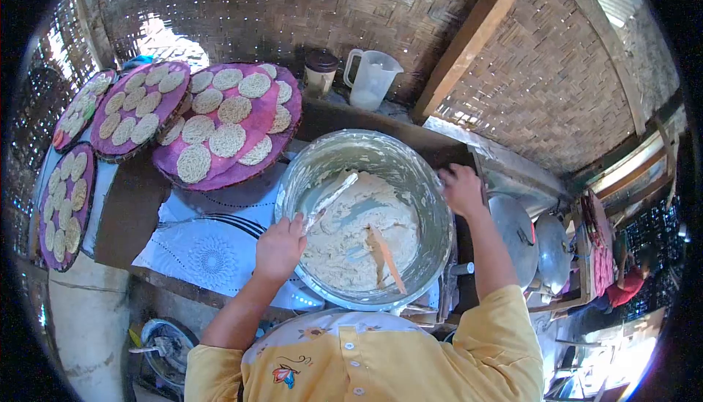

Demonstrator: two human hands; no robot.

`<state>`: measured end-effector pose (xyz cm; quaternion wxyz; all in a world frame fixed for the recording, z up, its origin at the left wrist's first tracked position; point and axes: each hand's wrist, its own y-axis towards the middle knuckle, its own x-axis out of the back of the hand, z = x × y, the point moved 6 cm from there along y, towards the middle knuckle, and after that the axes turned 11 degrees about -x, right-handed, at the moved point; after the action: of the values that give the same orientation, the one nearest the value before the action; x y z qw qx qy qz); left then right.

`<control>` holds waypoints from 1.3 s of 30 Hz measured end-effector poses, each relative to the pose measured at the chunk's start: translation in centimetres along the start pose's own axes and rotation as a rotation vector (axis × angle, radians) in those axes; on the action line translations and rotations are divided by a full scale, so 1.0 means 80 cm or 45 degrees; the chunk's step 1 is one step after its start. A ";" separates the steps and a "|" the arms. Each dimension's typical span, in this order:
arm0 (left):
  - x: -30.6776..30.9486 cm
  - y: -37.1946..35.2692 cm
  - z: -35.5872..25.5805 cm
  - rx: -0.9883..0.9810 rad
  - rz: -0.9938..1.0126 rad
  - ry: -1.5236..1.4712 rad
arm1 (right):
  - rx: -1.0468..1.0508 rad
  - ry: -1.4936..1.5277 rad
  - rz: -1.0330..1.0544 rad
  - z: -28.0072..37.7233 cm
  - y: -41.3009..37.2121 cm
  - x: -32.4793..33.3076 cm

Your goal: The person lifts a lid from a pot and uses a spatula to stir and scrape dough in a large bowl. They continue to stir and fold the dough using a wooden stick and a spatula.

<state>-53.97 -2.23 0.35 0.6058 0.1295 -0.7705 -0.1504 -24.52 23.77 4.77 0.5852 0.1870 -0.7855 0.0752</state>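
A large metal basin [366, 303] stands in front of me with thick, pale, sticky dough [344, 255] spread over its bottom and smeared up its walls. At its left rim my left hand [280, 248] is closed around the lower end of a dough-coated stick [335, 197], which slants up into the basin. A flat wooden spatula [387, 259] rests in the dough, its orange-brown handle towards me. My right hand [463, 191] is at the basin's upper right rim, with curled fingers on the edge.
Round purple-lined trays [227, 175] hold several pale, woven-looking discs at the left. Behind the basin stand a plastic jug [372, 80] and a dark-lidded jar [320, 72]. Metal lids [512, 230] lie at the right. A bucket [172, 351] is low at left; a person [633, 281] is far right.
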 end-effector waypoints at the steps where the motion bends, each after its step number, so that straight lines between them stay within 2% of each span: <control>1: 0.000 -0.001 0.000 -0.006 -0.007 -0.007 | 0.220 -0.104 0.038 0.030 -0.016 0.005; 4: -0.001 -0.001 0.001 -0.022 -0.004 -0.025 | 0.565 -0.553 0.303 0.068 -0.057 -0.047; 8: 0.001 0.002 0.000 -0.001 0.004 -0.031 | 0.634 -0.667 0.415 0.060 -0.068 -0.097; 13: 0.001 0.002 0.000 0.006 0.007 -0.033 | 0.653 -0.751 0.625 0.062 -0.084 -0.108; 16: 0.001 0.003 0.000 0.002 -0.002 -0.021 | 0.658 -0.704 0.600 0.064 -0.086 -0.121; 22: -0.001 0.002 0.001 0.014 0.034 -0.009 | 0.666 -0.770 0.762 0.076 -0.102 -0.125; 29: -0.001 0.001 0.001 0.032 0.037 -0.003 | 0.655 -0.378 0.970 0.079 -0.134 -0.147; 34: -0.002 -0.001 0.001 0.032 0.011 0.019 | 0.583 -0.203 1.198 0.109 -0.160 -0.079; 38: -0.002 -0.002 0.001 0.046 -0.004 0.016 | 0.622 -0.204 1.287 0.107 -0.176 -0.114; 39: -0.002 -0.002 0.001 0.050 -0.012 0.013 | 0.622 -0.201 1.315 0.114 -0.180 -0.095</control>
<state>-54.02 -2.32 0.08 0.6064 0.1458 -0.7695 -0.1376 -25.27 9.02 -6.66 0.3520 -0.0859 -0.7760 0.5162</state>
